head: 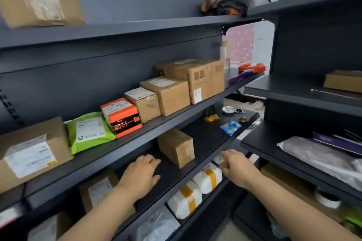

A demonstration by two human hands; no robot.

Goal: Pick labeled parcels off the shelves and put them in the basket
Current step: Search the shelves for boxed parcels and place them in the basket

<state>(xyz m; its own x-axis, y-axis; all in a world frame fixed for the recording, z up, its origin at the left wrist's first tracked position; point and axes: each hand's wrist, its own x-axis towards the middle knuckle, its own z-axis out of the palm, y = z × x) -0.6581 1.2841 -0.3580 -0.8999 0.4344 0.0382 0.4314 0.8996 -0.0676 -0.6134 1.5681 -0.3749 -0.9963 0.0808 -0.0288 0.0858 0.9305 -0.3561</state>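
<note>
Cardboard parcels [168, 94] on grey shelves [137, 139].
Left hand [141, 174] rests flat, fingers loose, beside a brown box [176, 146]; right hand [238, 166] touches a small labelled parcel [219, 160] at the shelf's [205, 137] front edge, grip unclear.

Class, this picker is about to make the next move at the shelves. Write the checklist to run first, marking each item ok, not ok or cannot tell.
1. The left hand is free: ok, it rests flat on the dark metal shelf, holding nothing.
2. The right hand has a grip: cannot tell; its fingers reach the small brown parcel with a white label, the hold hidden.
3. The plain brown cardboard box between the hands is labelled: cannot tell; no label on the faces shown.
4. Space round that box: ok, nothing touches it.
5. The basket is within reach: cannot tell, it is out of view.
</note>
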